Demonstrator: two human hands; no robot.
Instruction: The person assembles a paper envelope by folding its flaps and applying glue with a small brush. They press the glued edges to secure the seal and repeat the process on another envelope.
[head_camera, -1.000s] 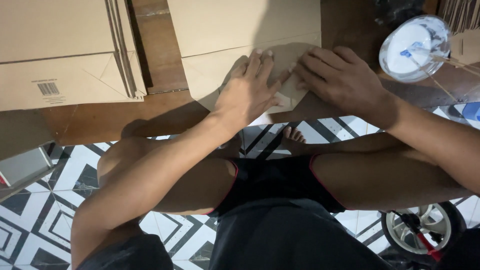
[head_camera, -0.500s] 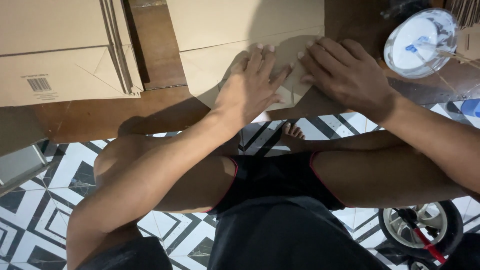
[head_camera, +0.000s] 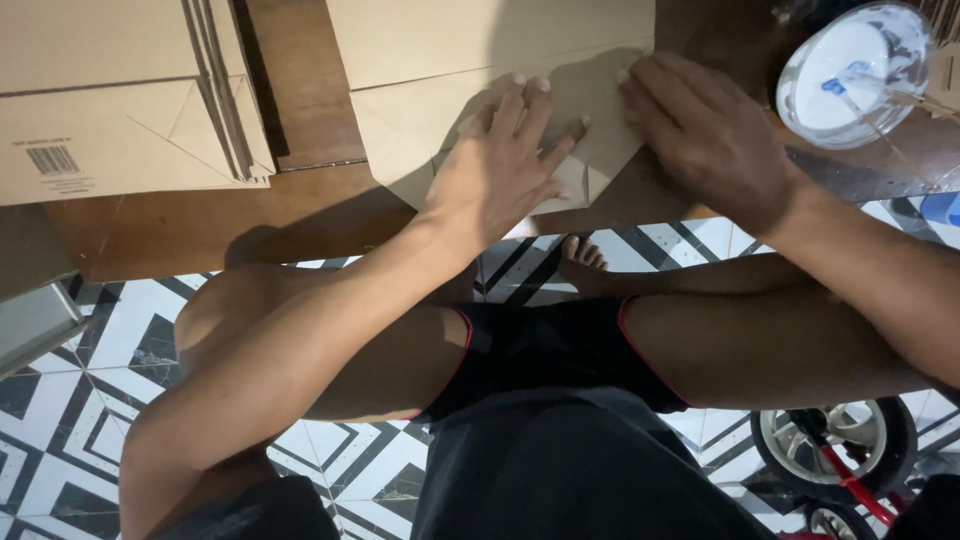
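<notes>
Head view: left hand (head_camera: 500, 175) and right hand (head_camera: 700, 130), both open and flat, press a folded paper bag (head_camera: 420, 120) at 12 o'clock. Firm, even pressure along the fold should crease it well

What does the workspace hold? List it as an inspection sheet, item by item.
Surface: low brown wooden board over patterned floor tiles.
Job's things: brown paper bag, lying flat, its end folded to angled corners.
Clutter: stack of flat cardboard at left; white round container of white paste with a stick in it.
Hands: left hand and right hand press flat on the bag.
Cables: nothing seen.
Surroundings: small wheel at lower right.
</notes>
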